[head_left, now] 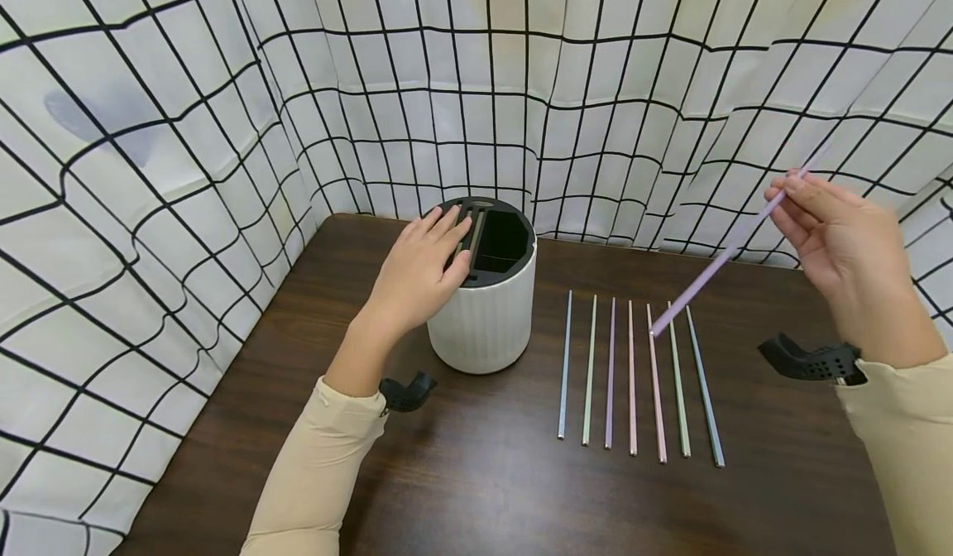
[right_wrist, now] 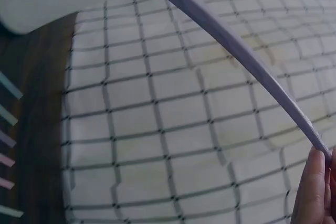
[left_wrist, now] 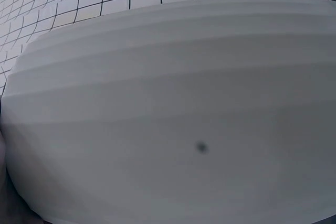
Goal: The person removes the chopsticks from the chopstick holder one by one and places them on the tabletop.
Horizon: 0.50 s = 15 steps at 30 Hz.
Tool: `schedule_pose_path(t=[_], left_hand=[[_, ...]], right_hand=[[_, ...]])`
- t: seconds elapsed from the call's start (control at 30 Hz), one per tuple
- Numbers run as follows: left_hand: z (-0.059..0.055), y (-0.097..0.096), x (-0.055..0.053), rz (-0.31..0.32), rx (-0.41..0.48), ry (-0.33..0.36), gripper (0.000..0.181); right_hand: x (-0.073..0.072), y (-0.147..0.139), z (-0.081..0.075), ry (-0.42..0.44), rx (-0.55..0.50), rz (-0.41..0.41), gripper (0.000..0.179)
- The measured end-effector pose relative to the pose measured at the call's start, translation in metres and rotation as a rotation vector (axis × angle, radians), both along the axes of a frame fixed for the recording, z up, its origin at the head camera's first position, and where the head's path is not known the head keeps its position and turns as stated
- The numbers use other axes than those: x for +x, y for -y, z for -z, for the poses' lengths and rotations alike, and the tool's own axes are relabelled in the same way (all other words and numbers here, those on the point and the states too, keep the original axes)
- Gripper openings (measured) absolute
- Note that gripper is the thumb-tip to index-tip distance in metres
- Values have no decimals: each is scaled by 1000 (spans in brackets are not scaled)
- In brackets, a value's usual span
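Observation:
My left hand rests its spread, nearly straight fingers on the black divided top of a white ribbed utensil holder. In the left wrist view the holder's pale wall fills most of the picture. Raised at the right, my right hand pinches a lilac chopstick between thumb and fingers. The chopstick slants down to the left, its lower end overlapping the row on the table in the head view. It crosses the right wrist view diagonally, with fingertips gripping it at the lower right.
Several pastel chopsticks, among them a blue one at the left end and another blue one at the right end, lie in a row on the dark wooden table. A white curtain with black grid lines hangs behind and at the sides.

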<state>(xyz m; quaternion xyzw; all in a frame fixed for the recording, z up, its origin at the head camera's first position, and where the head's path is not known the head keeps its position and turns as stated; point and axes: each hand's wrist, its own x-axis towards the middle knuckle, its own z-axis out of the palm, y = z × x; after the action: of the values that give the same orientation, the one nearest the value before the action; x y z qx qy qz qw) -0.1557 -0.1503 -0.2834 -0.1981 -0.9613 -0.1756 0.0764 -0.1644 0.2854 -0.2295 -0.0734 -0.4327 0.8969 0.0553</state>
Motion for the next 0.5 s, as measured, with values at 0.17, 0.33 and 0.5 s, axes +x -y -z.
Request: schedule_pose_path(t=[0.17, 0.33, 0.5], left_hand=[[0, 0, 0, 2, 1, -2, 55], [-1, -1, 0, -1, 0, -6, 55], [-1, 0, 0, -10, 1, -6, 55]], right_hand=[[3, -33, 32, 130, 130, -105, 15], [0, -58, 56, 292, 256, -242, 23], [-5, -73, 81, 353, 399, -379, 29]])
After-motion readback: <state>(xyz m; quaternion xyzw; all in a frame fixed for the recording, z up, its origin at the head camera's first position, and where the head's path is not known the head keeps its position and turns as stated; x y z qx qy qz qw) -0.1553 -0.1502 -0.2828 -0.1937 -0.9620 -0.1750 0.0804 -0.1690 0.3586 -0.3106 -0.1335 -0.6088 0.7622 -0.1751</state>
